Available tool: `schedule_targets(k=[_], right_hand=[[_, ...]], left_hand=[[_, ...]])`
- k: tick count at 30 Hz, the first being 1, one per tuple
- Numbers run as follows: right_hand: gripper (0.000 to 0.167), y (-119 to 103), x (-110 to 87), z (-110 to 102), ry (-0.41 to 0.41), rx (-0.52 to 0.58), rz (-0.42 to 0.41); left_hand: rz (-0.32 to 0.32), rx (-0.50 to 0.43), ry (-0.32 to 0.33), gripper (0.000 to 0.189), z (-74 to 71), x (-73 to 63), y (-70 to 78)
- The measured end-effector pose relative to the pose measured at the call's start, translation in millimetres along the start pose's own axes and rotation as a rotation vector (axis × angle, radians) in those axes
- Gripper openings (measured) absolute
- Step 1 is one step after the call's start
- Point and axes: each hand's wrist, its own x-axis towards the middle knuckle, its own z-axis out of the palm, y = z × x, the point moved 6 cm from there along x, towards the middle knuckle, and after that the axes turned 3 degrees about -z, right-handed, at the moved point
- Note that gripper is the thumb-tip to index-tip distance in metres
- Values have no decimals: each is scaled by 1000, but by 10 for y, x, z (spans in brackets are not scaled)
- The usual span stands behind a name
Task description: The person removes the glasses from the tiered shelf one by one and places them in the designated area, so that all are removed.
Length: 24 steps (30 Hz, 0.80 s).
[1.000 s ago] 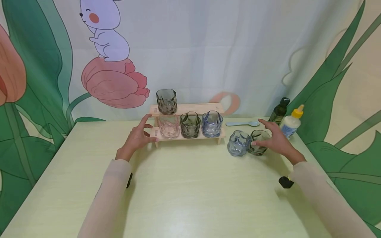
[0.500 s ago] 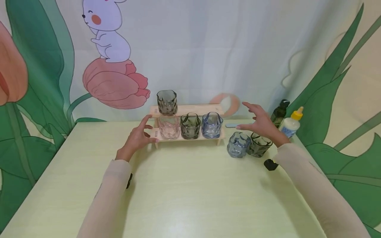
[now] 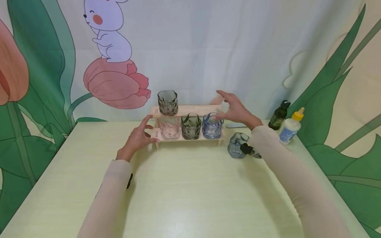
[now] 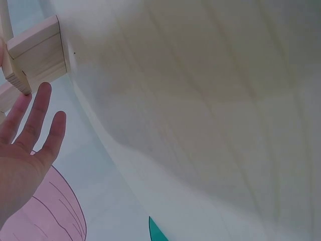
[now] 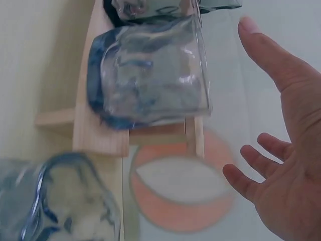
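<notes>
A two-tier wooden rack (image 3: 196,108) stands at the back of the table. On its upper shelf sits a grey glass (image 3: 167,103) at the left. The lower shelf bears a pink glass (image 3: 169,128), a dark green glass (image 3: 190,127) and a blue glass (image 3: 212,128). My left hand (image 3: 137,138) touches the rack's left end, thumb low and index finger high, fingers fairly straight. Holding nothing, my right hand (image 3: 238,110) hovers by the rack's right end, above the blue glass, thumb and fingers spread wide. Its thumb overlaps that glass's rim in the head view.
Right of the rack stand another blue glass (image 3: 236,147) and a dark glass (image 3: 256,153), partly hidden by the right forearm. A pale spoon (image 3: 235,125) lies behind them. A dark bottle (image 3: 279,115) and a yellow-capped white bottle (image 3: 289,128) stand near the right edge. A printed curtain (image 3: 184,49) hangs behind.
My right hand has lifted off the dark glass at the right and moved left, empty, to the rack's right end. My left hand stays at the rack's left end.
</notes>
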Motion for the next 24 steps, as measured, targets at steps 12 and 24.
schedule_targets(k=[12, 24], right_hand=[[104, -383, 431, 316, -51, 28, -8], [104, -654, 706, 590, -63, 39, -44]], left_hand=[[7, 1, 8, 106, 11, 6, 12], [21, -7, 16, 105, 6, 2, 11]])
